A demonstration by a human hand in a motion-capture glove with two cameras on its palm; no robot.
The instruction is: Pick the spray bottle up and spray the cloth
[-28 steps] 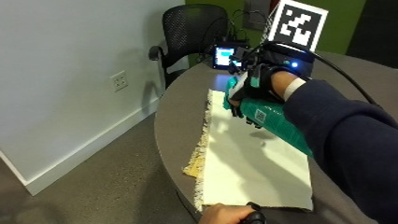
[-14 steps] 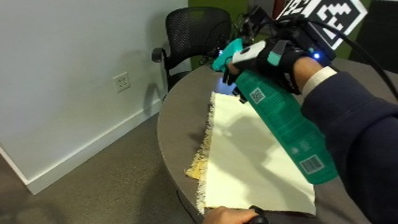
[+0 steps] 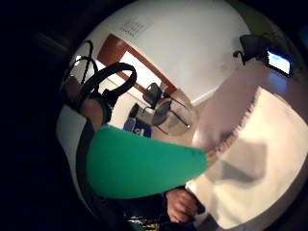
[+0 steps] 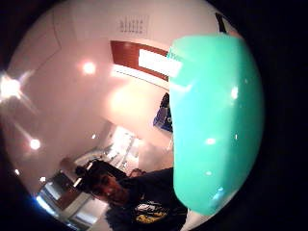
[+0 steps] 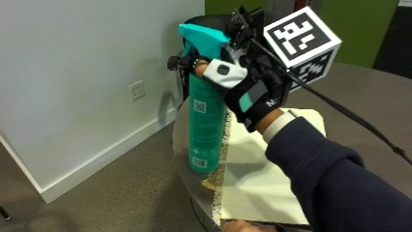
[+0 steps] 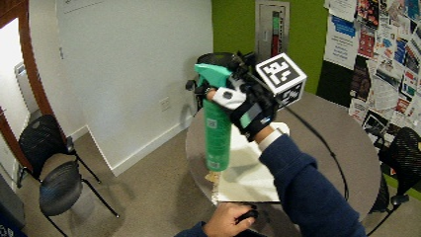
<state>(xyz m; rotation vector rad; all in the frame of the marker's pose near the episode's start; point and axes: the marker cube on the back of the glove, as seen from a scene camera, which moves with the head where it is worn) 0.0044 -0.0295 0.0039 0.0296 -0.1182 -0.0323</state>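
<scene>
The right hand (image 5: 254, 92) in the black glove has its fingers curled around the neck of the spray bottle (image 5: 206, 125), just under the teal spray head. The bottle is tall and green. It stands upright in the air, above the near edge of the round counter (image 6: 342, 148). The cloth (image 5: 267, 169) lies flat on the counter, below and beside the bottle. It is pale yellow with a frayed edge.

The nozzle points away from the cloth, out toward the white wall. If the trigger gets squeezed now, I think the spray would go into the air or onto the floor. The bottle needs to tip down at the cloth first.

The bottle hangs past the counter edge. If it slips, it would likely drop to the floor, not the counter.

The cloth may slide or bunch up if the bottle bumps it.

Some things are hard to see. The glove covers the trigger, so I cannot tell if a finger is on it. The far corner of the cloth is hidden behind the arm. The bare hand (image 6: 230, 222) at the near edge of the counter is partly cut off, and I cannot tell what the small dark thing in it is.
</scene>
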